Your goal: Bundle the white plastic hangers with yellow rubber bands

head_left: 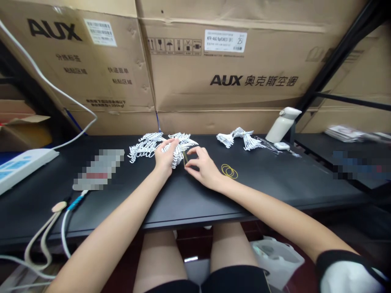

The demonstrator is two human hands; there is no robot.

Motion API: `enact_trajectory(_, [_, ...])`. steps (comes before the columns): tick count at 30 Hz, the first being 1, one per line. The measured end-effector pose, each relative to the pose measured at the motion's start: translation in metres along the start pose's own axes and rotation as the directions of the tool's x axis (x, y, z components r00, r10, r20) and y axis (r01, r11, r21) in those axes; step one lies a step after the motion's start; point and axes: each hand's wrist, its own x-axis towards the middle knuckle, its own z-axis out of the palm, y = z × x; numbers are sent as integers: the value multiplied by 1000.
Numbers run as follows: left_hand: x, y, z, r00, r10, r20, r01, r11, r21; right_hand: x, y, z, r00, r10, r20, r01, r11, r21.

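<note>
From person's seat: left hand (164, 158) grasping bundle of white hooks (177, 158) at twelve o'clock, over desk (195, 207); right hand (203, 167) pinching yellow band (185, 158) in its grip, at bundle's three o'clock side. More yellow bands (229, 171) lying at one o'clock, white bundles (247, 138) resting beyond them. Cardboard panel (227, 69) standing behind at twelve, showing "AUX 奥克斯空调" and label (225, 41) reading "KFR-46G"; second panel (79, 57), at eleven, also showing "AUX".

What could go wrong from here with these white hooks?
The thin yellow band pinched in the right hand could slip and snap back. The white hooks bunched in the left hand may spill if its grip loosens. Hooked ends in the pile close beside might snag them.
</note>
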Motion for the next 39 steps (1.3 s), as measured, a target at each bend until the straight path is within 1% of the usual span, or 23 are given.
enact_trajectory(1, [1,-1,0,1000,3,-9,-3,1000,-13,0,-2,0,997,-83,1,83,996,-38])
enact_trajectory(3, [3,-1,-1,1000,4,-26,-5,999,-41,0,-6,0,980,-195,44,196,980,-20])
enact_trajectory(4, [3,-1,-1,1000,-4,-30,2,999,-54,0,-8,-1,973,-221,71,220,975,20])
enact_trajectory(5, [2,-1,-1,999,-16,-31,14,998,-66,0,-9,-1,970,-226,93,219,973,71])
enact_trajectory(7, [1,1,0,999,-39,-29,36,996,-81,0,-10,-2,977,-170,129,143,971,192])
enact_trajectory(9, [0,2,0,998,-50,-27,48,995,-85,-1,-10,-2,987,-54,153,-1,942,335])
enact_trajectory(10, [-1,2,0,998,-53,-24,51,995,-84,-1,-10,-2,985,8,173,-80,906,415])
enact_trajectory(12, [-1,2,0,998,-59,-8,58,996,-69,0,-10,-2,967,106,230,-220,799,560])
enact_trajectory(14, [0,1,-1,998,-53,17,53,999,-11,2,-9,-3,942,162,294,-322,687,652])
enact_trajectory(16, [0,2,-2,998,-24,52,19,995,95,5,-7,-8,917,195,348,-392,601,696])
enact_trajectory(18, [-1,3,-3,992,21,126,-48,975,217,10,-3,-18,891,228,393,-452,535,714])
enact_trajectory(19, [-3,5,-3,982,30,188,-80,961,264,12,-1,-24,876,244,416,-481,505,717])
enact_trajectory(21, [-6,7,-2,944,11,331,-121,942,312,16,5,-38,842,264,471,-539,451,711])
enact_trajectory(23, [-9,9,-2,897,-20,442,-140,935,327,20,12,-50,813,249,526,-581,409,703])
enact_trajectory(24, [-10,10,-2,879,-34,476,-142,933,330,21,15,-55,802,238,548,-596,387,704])
enact_trajectory(26, [-11,10,-1,859,-68,508,-121,936,331,22,21,-59,788,224,573,-614,342,711])
enact_trajectory(27, [-12,11,-1,852,-98,514,-91,939,331,22,23,-59,788,221,575,-615,320,721])
enact_trajectory(29, [-12,13,-1,839,-174,515,-5,945,327,22,26,-57,806,225,547,-591,272,759])
enact_trajectory(32, [-14,17,-1,797,-279,535,124,943,308,21,26,-53,838,235,492,-537,192,822])
enact_trajectory(34, [-16,19,-1,772,-307,557,164,942,292,21,25,-52,836,242,492,-532,142,835])
enact_trajectory(36, [-16,19,-1,772,-297,562,154,945,288,21,23,-52,825,248,507,-545,118,830])
enact_trajectory(39, [-14,15,-1,804,-245,542,100,954,284,21,23,-49,834,245,495,-536,143,832])
